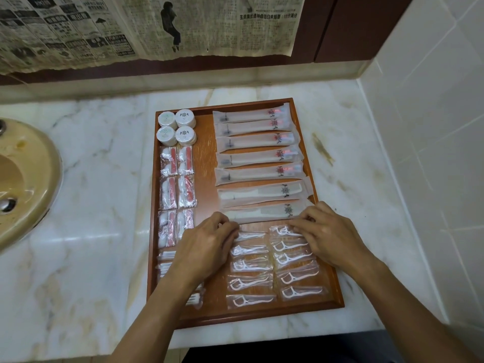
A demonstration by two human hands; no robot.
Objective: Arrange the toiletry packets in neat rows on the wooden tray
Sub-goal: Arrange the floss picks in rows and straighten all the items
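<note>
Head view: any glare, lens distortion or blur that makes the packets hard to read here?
Head view: a soft glare band lies on the marble counter left of the wooden tray; wide-angle bending curves the counter's back edge and the tiled wall; the floss pick packets are clear plastic and reflect a little, yet stay readable; the logos on the long packets are too small to read.

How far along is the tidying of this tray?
Mostly done: four round white soap boxes, the red-and-white sachets and long translucent toothbrush sleeves lie in rows on the wooden tray. In hand: left hand and right hand touch the nearest comb sleeve. Left: straightening the clear floss-pick packets.
</note>
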